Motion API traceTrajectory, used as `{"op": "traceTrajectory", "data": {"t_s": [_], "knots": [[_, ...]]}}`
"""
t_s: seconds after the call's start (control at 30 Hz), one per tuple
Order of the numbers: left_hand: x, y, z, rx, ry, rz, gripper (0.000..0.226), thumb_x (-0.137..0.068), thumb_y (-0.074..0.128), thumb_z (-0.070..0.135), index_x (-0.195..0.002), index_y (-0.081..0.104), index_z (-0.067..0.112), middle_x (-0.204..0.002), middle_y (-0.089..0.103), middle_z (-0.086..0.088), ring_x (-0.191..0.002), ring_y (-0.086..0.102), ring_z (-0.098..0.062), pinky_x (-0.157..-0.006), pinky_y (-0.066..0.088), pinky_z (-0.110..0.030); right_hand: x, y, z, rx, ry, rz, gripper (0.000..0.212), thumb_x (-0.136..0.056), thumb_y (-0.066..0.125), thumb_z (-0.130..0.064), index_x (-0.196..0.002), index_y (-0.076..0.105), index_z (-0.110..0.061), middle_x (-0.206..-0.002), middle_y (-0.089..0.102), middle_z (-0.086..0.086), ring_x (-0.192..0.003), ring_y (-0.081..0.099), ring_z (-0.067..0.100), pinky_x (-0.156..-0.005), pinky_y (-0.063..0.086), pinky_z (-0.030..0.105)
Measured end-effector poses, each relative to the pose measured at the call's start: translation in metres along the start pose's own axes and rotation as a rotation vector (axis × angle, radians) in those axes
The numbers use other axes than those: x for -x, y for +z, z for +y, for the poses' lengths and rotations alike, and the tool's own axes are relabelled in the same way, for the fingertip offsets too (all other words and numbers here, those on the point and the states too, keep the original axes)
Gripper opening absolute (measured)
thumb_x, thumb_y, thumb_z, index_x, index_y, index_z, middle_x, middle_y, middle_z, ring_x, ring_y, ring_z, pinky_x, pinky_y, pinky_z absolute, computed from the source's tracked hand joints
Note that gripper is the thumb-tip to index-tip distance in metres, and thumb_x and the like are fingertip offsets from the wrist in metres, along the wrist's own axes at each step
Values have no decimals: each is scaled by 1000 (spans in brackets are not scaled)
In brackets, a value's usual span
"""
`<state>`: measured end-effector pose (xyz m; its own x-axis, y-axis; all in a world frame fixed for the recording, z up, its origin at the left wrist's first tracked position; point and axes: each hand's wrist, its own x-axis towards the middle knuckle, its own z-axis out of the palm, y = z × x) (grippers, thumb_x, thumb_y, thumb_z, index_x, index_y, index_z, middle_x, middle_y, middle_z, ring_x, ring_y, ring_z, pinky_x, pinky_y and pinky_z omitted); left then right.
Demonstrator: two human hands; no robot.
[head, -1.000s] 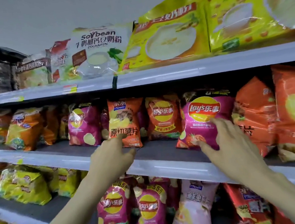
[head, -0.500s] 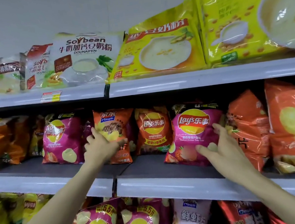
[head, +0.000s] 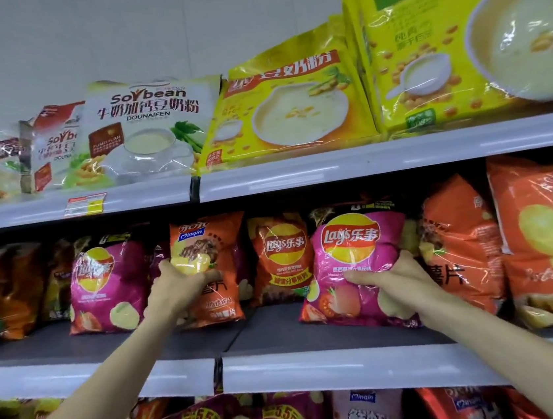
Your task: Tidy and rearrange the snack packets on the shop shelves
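You have bare shelf deck [head: 272, 334] in front of the chip packets [head: 284, 260] to reach along. The upper shelf edge [head: 366, 163] sits close above their tops, and they stand touching side by side; behind them it seems too dark to judge.

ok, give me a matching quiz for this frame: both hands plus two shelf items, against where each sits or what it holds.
1. left hand
2. right hand
3. white Soybean bag
4. price tag

A. stuck on the top shelf front edge
B. grips the pink Lay's packet
C. stands on the top shelf
D. grips the orange packet

Pairs: 1-D, 2-B, 3-C, 4-A
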<state>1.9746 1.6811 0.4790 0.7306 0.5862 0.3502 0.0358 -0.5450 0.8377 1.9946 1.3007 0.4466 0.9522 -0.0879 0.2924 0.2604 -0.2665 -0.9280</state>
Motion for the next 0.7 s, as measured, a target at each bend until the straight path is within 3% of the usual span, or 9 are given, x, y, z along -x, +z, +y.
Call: {"op": "traceTrajectory", "data": {"t_s": [0.03,0.1,0.17,0.23,0.3,0.4,0.53,0.63,0.7], "knots": [[-5,-8,-2,11,-1,-27,122,-30,90,80,-130,54,20,-117,71,-5,-104,69,-31,-93,58,-45,-2,4,1,-30,-29,13,121,-26,99,-70,-129,54,-26,-103,78,-6,-91,75,18,-82,61,37],[-4,-28,0,46,2,-87,112,-29,94,76,-122,64,21,-105,78,-3,-90,76,-26,-82,63,-41,-2,16,0,-55,-82,-5,122,-25,99,-70,-132,54,-31,-111,76,-12,-100,74,15,-92,60,43],[10,-51,5,70,32,-149,76,-57,98,52,-116,68,14,-95,80,-6,-80,78,-25,-69,61,-34,2,33,-6,-63,-125,-32,112,-31,99,-70,-129,58,-37,-107,78,-11,-99,75,17,-93,60,45],[22,-71,6,71,53,-165,53,-73,92,42,-110,68,13,-90,80,-8,-78,78,-26,-66,58,-33,6,53,-12,-80,-142,-105,98,-42,100,-65,-127,64,-34,-101,80,-7,-95,76,19,-91,61,46],[31,-89,2,98,66,-168,48,-75,89,46,-107,68,16,-83,81,-6,-75,79,-26,-69,59,-35,4,76,-17,-132,-137,-174,101,-40,100,-62,-127,61,-29,-99,80,-10,-94,77,14,-89,61,42],[47,-117,-6,146,57,-202,40,-80,85,43,-103,65,18,-70,79,0,-61,77,-19,-61,56,-31,-2,112,-27,-175,-89,-192,103,-35,101,-58,-123,57,-25,-100,79,-9,-94,75,14,-87,62,40],[71,-153,-16,112,71,-219,45,-77,90,43,-107,67,21,-78,81,0,-68,79,-20,-63,58,-31,-5,163,-41,-141,-79,-244,112,-27,96,-70,-123,59,-26,-102,77,-10,-94,74,14,-84,63,39],[85,-176,-29,61,86,-206,60,-61,93,52,-106,69,21,-82,81,0,-71,79,-20,-65,58,-31,-11,199,-48,-124,-102,-250,115,-25,95,-70,-125,59,-25,-105,76,-9,-95,73,13,-85,62,38],[94,-188,-41,45,94,-181,49,-72,93,47,-106,71,20,-83,82,1,-72,79,-19,-68,58,-32,-12,217,-56,-85,-141,-243,110,-28,93,-70,-124,62,-25,-105,76,-9,-95,72,12,-87,62,37]]}}
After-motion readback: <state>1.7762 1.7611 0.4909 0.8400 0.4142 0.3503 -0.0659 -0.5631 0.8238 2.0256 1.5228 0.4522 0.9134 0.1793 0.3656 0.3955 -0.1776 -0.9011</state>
